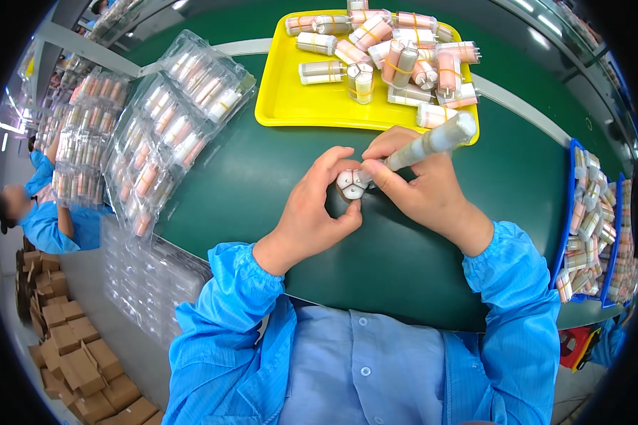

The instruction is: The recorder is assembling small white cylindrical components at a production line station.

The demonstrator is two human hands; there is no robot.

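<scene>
My left hand (306, 216) curls its thumb and fingers around a bundle of cylinders (351, 184), turned so that its white round ends face up. In my right hand (436, 191), pinched between thumb and fingers, is a thick stick-shaped tool (432, 142) with a pale, wrapped-looking handle. It slants down to the left, and its lower end is at or very near the bundle; whether they touch I cannot tell. Just beyond my hands is a yellow tray (290, 113) holding many similar pink, white and grey bundles with yellow bands.
Clear plastic blister trays (149, 142) filled with cylinders lie at the left of the green table (241, 205). Blue bins (561, 248) of bundles stand at the right. Cardboard boxes (81, 368) sit on the floor at lower left, near another person in blue (57, 219).
</scene>
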